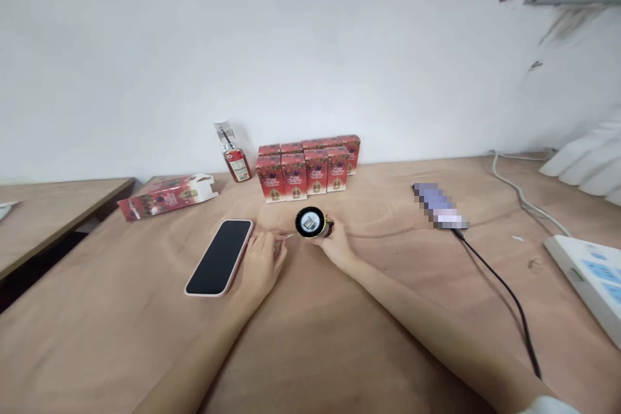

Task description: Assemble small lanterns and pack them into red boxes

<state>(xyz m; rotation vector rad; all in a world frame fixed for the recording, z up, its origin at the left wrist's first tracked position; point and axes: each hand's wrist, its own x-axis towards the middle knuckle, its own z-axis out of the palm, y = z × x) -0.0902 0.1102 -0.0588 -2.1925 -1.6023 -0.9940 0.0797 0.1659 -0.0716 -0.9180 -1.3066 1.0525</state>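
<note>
Right hand (338, 248)'s gripping the round thing (310, 222), just in front of the boxes (317, 171). Left hand (262, 263)'s also in front of them, fingers bunched, can't tell on what.

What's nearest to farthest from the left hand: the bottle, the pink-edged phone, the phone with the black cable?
1. Pink-edged phone, left of the left hand
2. Bottle, back near the wall
3. Phone with black cable, far right

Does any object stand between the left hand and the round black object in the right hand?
Nothing visible blocks the left hand from the round black object; only a thin pale item, apparently held by that hand, enters the gap.
</note>
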